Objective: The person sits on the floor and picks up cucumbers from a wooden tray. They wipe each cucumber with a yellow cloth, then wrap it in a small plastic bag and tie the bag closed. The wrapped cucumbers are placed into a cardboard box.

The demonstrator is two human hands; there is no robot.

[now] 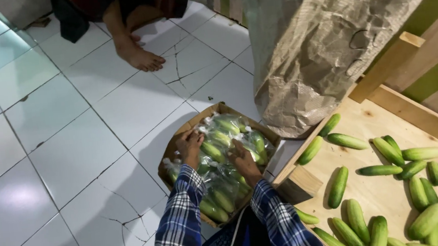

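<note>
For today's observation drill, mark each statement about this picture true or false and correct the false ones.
1. Both hands, left hand and right hand, rest on bagged cucumbers in a cardboard box. True.
2. The box stands on a wooden shelf. False: it sits on the white tiled floor.
3. Loose cucumbers lie on the wooden display tray. True.
4. The person's sleeves are plain red. False: blue and white plaid.
5. A bare foot shows on the tiles. True.
</note>
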